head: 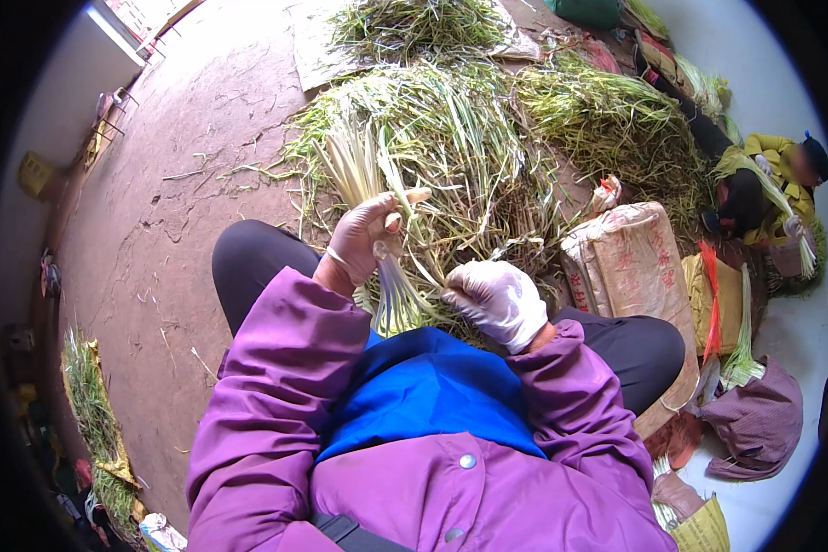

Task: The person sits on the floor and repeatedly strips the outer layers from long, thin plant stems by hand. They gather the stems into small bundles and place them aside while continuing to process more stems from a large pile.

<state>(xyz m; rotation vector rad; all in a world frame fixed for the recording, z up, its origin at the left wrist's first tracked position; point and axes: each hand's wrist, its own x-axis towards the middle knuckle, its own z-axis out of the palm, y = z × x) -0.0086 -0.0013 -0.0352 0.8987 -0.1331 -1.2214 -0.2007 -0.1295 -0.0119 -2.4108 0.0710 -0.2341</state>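
Observation:
My left hand [366, 238], in a thin pale glove, grips a bundle of pale plant stalks [352, 165]. The bundle's whitish ends point away from me, and its greenish part hangs down towards my lap. My right hand [497, 303], in a whitish glove, is closed with its fingertips at the lower end of a thin leafy stalk [421, 241] that slants up to the left hand. Beyond both hands lies a large heap of green and straw-coloured leaves [469, 152] on the floor.
Another leaf heap [607, 124] lies at the upper right. A wrapped bale with red writing [628, 255] stands by my right knee. A seated person [766, 186] at the far right holds long stalks. A purple cloth bundle [759, 421] lies at the lower right.

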